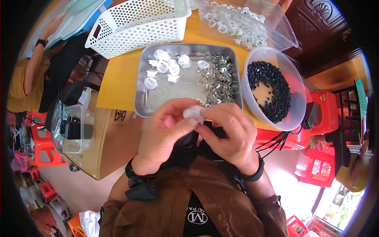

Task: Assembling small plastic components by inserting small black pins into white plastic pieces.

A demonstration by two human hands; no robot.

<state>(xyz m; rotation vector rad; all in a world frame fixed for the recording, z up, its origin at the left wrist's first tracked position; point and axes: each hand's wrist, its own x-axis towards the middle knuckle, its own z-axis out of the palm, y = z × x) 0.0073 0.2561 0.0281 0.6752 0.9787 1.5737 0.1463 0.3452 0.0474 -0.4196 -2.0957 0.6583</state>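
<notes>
White plastic piece (192,113) is pinched by left hand (161,130) and right hand (233,130), so kinda mid-job, loads of metal bits (220,83) seemingly left, finished count unclear.

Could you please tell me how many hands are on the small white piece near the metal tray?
2. The left hand is on the left side of the small white piece, and the right hand is at its right side. No other hand shows there.
</notes>
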